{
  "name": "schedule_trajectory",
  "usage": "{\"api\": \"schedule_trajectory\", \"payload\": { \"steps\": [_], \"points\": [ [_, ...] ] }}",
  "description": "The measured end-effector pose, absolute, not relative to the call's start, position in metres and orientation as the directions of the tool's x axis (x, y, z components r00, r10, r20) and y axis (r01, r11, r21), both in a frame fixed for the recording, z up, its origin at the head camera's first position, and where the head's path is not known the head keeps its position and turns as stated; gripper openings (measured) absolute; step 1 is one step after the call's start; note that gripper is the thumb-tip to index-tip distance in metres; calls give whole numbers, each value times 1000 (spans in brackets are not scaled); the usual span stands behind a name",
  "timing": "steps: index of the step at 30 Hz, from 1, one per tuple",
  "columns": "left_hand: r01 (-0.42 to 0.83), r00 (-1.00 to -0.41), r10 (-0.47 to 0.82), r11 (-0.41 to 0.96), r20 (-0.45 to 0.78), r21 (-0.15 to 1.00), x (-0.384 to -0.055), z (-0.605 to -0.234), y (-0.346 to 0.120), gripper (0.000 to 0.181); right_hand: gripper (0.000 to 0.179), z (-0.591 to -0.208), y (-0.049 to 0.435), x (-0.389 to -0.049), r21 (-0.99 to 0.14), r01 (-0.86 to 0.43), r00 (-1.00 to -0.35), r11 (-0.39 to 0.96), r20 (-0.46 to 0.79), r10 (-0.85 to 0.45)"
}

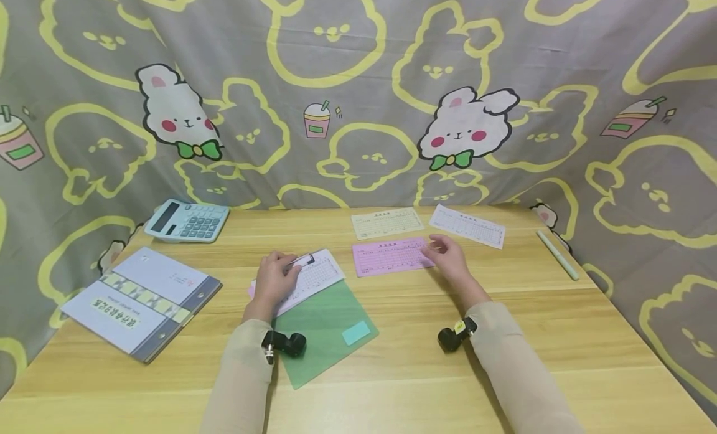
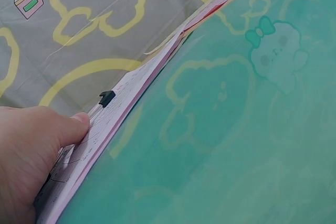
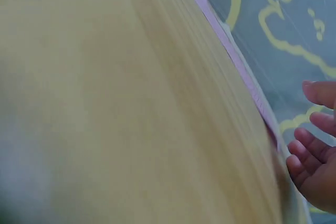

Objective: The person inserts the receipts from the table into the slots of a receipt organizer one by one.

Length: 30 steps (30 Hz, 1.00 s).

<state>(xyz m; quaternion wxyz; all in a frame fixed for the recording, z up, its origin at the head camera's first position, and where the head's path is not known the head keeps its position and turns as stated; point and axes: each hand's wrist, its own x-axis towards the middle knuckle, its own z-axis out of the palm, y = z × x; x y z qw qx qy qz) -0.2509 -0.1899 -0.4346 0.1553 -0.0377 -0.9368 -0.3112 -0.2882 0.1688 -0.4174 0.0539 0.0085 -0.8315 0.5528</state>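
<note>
My left hand [image 1: 276, 277] holds a stack of printed slips [image 1: 319, 273] at its left end, thumb on top beside a black clip [image 1: 310, 258]. White paper lies uppermost in that stack, and a pink edge shows on the left. Beneath the slips is a green translucent folder [image 1: 319, 340] with a light blue label. In the left wrist view the thumb [image 2: 73, 129] lies along the clip. My right hand [image 1: 448, 259] hovers at the right end of a single pink slip [image 1: 386, 258], fingers loosely bent. The right wrist view shows nothing between those fingers [image 3: 310, 150].
Behind the pink slip lie a pale yellow slip [image 1: 386, 223] and a white slip [image 1: 467, 226]. A light blue calculator [image 1: 187, 221] stands at the back left, a journal book [image 1: 142, 303] in front of it. A pale green pen [image 1: 557, 254] lies far right. A patterned curtain [image 1: 358, 98] surrounds the table.
</note>
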Motion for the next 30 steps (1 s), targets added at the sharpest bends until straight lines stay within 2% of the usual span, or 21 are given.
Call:
{"api": "schedule_trajectory", "payload": {
  "steps": [6, 12, 17, 30],
  "points": [
    [158, -951, -34, 798, 306, 581, -251, -433, -189, 33, 52, -424, 172, -292, -890, -16, -998, 455, 43, 49],
    [146, -956, -38, 798, 291, 585, -251, -434, -189, 33, 58, -426, 170, -295, -791, -53, -997, 610, 75, 10],
    [135, -960, -47, 786, 276, 603, -250, -434, -190, 33, 60, -426, 166, -296, -729, -59, -996, 682, 88, 8],
    [130, -961, -52, 780, 270, 612, -251, -435, -189, 33, 49, -423, 161, -293, -679, -27, -995, 734, 86, 42]
  ]
}}
